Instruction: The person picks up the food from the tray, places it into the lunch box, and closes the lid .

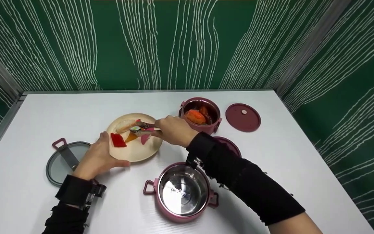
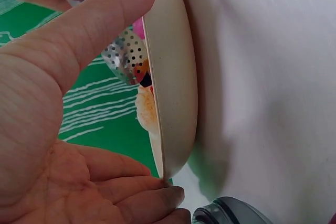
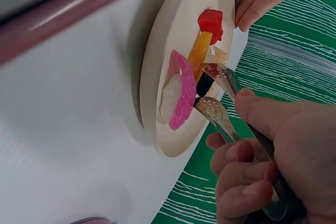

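Observation:
My left hand (image 1: 99, 154) touches the left rim of a cream plate (image 1: 141, 156), thumb and fingers extended along its edge. On the plate lie a red block (image 1: 118, 140), a yellow-orange piece (image 3: 199, 53), a pink strip (image 3: 185, 95) over a white lump, and a pale long piece (image 1: 125, 126) with a red tip. My right hand (image 1: 175, 130) grips metal tongs (image 1: 147, 125) with perforated ends above the plate. Those ends stand on either side of a black-banded piece (image 3: 205, 84); whether they pinch it I cannot tell.
A pink steel-lined pot (image 1: 180, 218) with two handles stands in front. Behind, a smaller pot (image 1: 203, 128) holds orange and brown food. One maroon lid (image 1: 239, 122) lies to its right; another (image 1: 230, 145) is partly under my right arm. A grey-rimmed glass lid (image 1: 54, 167) is at left.

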Demonstrator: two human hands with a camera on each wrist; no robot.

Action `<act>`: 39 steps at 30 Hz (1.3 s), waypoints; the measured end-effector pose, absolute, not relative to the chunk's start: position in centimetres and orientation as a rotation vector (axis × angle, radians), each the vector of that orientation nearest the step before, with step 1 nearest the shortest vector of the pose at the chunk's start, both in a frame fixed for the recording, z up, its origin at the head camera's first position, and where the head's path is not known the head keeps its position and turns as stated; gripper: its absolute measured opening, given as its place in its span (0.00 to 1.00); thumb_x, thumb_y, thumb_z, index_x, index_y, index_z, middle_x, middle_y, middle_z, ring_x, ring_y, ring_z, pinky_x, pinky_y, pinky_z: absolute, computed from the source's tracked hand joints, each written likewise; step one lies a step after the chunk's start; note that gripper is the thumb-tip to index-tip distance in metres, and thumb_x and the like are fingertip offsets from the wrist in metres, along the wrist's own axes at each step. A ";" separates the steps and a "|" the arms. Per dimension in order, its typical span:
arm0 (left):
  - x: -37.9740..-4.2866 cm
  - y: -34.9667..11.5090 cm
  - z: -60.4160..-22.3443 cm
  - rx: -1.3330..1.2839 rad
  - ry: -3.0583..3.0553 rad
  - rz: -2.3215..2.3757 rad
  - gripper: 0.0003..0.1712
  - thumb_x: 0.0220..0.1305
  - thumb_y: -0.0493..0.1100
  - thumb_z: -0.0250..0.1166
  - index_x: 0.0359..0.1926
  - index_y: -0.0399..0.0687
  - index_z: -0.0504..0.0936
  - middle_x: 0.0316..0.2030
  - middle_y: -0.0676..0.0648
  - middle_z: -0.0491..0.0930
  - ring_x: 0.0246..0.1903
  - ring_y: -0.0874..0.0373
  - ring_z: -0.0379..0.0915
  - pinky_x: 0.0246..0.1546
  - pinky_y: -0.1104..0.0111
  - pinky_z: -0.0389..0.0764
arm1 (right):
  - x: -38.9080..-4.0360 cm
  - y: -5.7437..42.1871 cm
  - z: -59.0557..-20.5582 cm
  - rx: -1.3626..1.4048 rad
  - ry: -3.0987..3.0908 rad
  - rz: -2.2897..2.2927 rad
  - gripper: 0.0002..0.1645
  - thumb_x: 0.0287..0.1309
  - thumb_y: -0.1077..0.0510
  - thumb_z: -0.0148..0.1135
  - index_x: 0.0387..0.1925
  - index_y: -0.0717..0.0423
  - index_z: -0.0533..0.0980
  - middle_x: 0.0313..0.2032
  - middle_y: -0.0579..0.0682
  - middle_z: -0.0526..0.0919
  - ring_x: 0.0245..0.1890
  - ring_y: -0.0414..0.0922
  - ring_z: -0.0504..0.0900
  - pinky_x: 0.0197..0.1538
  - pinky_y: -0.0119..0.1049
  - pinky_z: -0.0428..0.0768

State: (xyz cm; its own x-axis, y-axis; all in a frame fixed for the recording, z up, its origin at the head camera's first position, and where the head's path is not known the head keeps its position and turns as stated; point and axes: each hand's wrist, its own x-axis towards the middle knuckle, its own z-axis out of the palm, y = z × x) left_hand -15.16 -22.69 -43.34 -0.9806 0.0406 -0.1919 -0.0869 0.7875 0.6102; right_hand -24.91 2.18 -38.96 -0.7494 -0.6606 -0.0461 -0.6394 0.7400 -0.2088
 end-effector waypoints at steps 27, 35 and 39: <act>-15.2 -22.6 -43.2 -0.022 2.771 0.946 0.81 0.48 0.63 0.82 0.78 0.23 0.36 0.77 0.21 0.38 0.75 0.25 0.44 0.74 0.38 0.53 | -25.7 8.3 -36.3 -1.043 2.898 -0.399 0.18 0.74 0.47 0.61 0.46 0.56 0.85 0.35 0.52 0.86 0.33 0.47 0.80 0.39 0.47 0.82; -15.1 -22.0 -42.6 0.008 2.795 0.887 0.78 0.53 0.67 0.77 0.78 0.22 0.37 0.77 0.21 0.39 0.76 0.25 0.40 0.75 0.37 0.49 | -25.8 10.7 -36.1 -0.999 2.957 -0.418 0.16 0.73 0.49 0.62 0.47 0.56 0.85 0.37 0.56 0.88 0.36 0.53 0.86 0.43 0.54 0.85; -15.5 -21.0 -41.9 0.036 2.825 0.882 0.73 0.58 0.66 0.74 0.78 0.22 0.39 0.77 0.21 0.41 0.76 0.26 0.43 0.75 0.38 0.49 | -25.8 11.8 -35.9 -1.016 2.955 -0.475 0.15 0.73 0.52 0.63 0.50 0.58 0.85 0.38 0.54 0.89 0.33 0.49 0.85 0.38 0.47 0.85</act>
